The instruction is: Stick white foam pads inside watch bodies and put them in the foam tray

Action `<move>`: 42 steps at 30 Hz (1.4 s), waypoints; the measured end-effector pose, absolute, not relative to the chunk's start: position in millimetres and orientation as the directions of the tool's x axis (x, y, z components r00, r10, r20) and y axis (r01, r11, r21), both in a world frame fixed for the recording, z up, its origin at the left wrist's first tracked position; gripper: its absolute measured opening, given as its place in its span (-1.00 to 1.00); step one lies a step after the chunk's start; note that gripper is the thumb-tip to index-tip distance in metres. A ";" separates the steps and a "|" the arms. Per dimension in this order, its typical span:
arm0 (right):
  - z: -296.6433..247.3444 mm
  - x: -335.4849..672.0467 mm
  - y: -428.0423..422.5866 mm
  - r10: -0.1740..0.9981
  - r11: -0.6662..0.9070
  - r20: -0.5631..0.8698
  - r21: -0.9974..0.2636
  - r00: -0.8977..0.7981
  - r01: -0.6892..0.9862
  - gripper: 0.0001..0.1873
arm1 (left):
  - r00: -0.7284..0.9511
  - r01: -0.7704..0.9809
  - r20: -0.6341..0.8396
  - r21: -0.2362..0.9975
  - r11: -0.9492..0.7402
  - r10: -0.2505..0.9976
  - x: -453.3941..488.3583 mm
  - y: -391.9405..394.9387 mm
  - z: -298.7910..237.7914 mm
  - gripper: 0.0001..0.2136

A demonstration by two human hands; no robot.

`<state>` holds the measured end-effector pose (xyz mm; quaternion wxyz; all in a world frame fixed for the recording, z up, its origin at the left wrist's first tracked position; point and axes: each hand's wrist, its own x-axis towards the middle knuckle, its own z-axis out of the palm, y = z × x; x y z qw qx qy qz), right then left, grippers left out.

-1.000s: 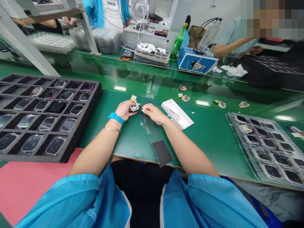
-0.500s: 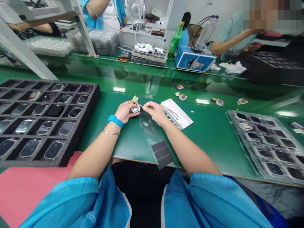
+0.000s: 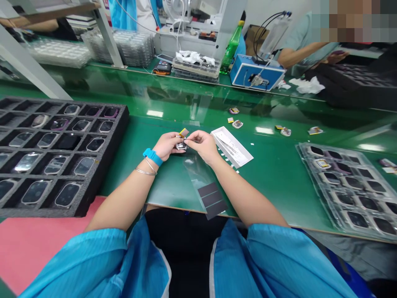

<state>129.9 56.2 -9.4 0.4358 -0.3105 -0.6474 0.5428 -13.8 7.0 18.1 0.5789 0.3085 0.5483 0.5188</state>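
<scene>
Between the thumb and fingers of my left hand (image 3: 167, 145) is an opened smartwatch case (image 3: 181, 145), silver-rimmed. A small yellow-edged battery (image 3: 184, 132) sticks up from its far side. My right hand (image 3: 203, 145) is pinched at the case's right edge; whatever its fingertips hold is too small or hidden to make out. Below the hands lies a clear plastic sheet (image 3: 194, 169) with dark rectangular stickers (image 3: 212, 198) at its near end. Just right of my right hand, a white box (image 3: 248, 156) holds a pale sheet and small bits.
A black foam tray (image 3: 107, 159) of watches stands at the left, a clear plastic tray (image 3: 319, 194) of watches at the right. Several opened watch parts (image 3: 237, 124) lie farther back. Behind them are a blue machine (image 3: 254, 71), a green bottle (image 3: 232, 45) and other people.
My right hand has come in to the watch case and now touches its edge. The case and battery have shifted slightly right and turned in my left hand.
</scene>
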 end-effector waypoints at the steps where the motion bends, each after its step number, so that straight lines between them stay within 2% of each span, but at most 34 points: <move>1: -9.1 129.9 55.3 0.871 0.236 0.240 -0.970 -0.429 -0.065 -0.69 | -0.136 -0.260 -0.316 0.926 0.274 0.939 -13.5 6.8 17.9 -0.96; 10: -9.0 131.5 53.5 0.847 0.328 0.298 -0.945 -0.440 -0.009 -0.67 | -0.140 -0.239 -0.331 0.926 0.293 0.933 -10.8 6.3 18.9 -0.95; 17: -8.6 131.7 49.7 0.815 0.455 0.380 -0.887 -0.438 0.078 -0.77 | -0.132 -0.247 -0.331 0.924 0.292 0.934 -11.3 6.9 19.1 -0.95; 20: -6.1 132.3 47.3 0.767 0.566 0.438 -0.806 -0.469 0.173 -0.84 | -0.140 -0.268 -0.341 0.917 0.296 0.929 -11.4 7.1 17.8 -0.93; 23: -2.8 132.5 46.7 0.714 0.685 0.503 -0.645 -0.486 0.339 -0.85 | -0.145 -0.292 -0.339 0.912 0.287 0.929 -12.4 7.4 15.8 -0.94; 25: -2.6 132.9 49.0 0.714 0.700 0.539 -0.575 -0.447 0.423 -0.80 | -0.139 -0.305 -0.334 0.910 0.281 0.932 -13.2 7.6 14.7 -0.95; 27: -5.1 133.5 53.9 0.757 0.653 0.527 -0.630 -0.387 0.419 -0.65 | -0.124 -0.312 -0.334 0.907 0.282 0.934 -13.4 7.6 14.2 -0.93; 29: -8.9 134.2 59.7 0.820 0.553 0.438 -0.772 -0.368 0.313 -0.57 | -0.106 -0.309 -0.341 0.904 0.295 0.934 -12.8 7.3 13.9 -0.91; 32: -12.4 135.0 65.2 0.850 0.422 0.332 -0.894 -0.408 0.151 -0.74 | -0.038 -0.305 -0.357 0.893 0.330 0.933 -12.2 6.6 12.8 -0.89; 37: -7.7 136.8 61.3 0.852 0.472 0.398 -0.865 -0.341 0.170 -0.83 | 0.104 -0.332 -0.309 0.885 0.325 0.946 -13.9 7.1 9.3 -0.78; 42: -5.1 135.3 54.4 0.806 0.568 0.459 -0.777 -0.374 0.271 -0.88 | 0.017 -0.285 -0.330 0.903 0.321 0.944 -11.6 8.5 6.5 -0.79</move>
